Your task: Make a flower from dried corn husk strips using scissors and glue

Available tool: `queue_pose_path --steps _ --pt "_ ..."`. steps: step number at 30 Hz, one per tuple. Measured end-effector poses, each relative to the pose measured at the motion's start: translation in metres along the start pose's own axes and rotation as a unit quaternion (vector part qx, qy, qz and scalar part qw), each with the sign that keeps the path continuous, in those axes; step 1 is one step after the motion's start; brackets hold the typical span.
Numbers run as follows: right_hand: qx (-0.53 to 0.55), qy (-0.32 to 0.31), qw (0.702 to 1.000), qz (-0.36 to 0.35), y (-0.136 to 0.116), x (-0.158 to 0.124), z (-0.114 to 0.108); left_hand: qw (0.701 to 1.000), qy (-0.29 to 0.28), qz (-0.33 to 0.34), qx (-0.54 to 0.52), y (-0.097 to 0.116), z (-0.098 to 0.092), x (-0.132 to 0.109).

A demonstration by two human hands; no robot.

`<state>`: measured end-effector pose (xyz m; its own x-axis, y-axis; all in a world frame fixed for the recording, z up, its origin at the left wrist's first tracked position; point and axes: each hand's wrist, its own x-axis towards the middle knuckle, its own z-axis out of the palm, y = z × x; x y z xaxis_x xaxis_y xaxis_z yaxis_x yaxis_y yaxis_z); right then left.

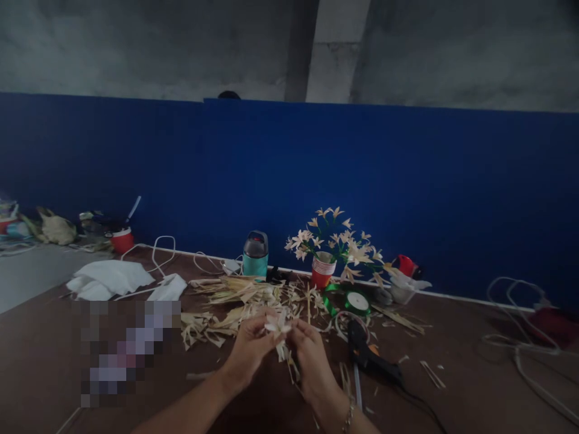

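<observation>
A small cream-white flower with pointed petals (278,325) is held up between my two hands, above the brown table. My left hand (254,343) pinches it from the left side. From the right, the fingertips of my right hand (310,349) close on it too. Its stem end is hard to make out. Just beyond my hands spreads a heap of dry, pale husk strips (253,295). A black glue gun (373,358) lies to the right of my right hand, its cord running toward the table's front.
Several similar flowers on green stems stand in a red-and-white cup (322,271) by the blue partition (271,163). Green ribbon on a spool (357,302) lies nearby. A teal bottle (256,259) stands at the back. White cloth (111,280) lies left; looped cables (520,343) lie right.
</observation>
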<state>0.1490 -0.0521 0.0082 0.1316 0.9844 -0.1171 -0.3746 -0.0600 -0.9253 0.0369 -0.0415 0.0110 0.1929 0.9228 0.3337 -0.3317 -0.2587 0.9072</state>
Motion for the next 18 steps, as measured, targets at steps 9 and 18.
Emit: queue_pose_path --steps 9,18 --pt "-0.247 -0.081 0.961 -0.093 -0.008 0.013 -0.01 0.994 0.079 -0.052 0.054 -0.014 -0.008 0.007" --pt "-0.258 -0.094 0.959 -0.076 -0.056 0.006 -0.015 0.962 0.068 0.097 0.246 -0.009 -0.014 0.008"
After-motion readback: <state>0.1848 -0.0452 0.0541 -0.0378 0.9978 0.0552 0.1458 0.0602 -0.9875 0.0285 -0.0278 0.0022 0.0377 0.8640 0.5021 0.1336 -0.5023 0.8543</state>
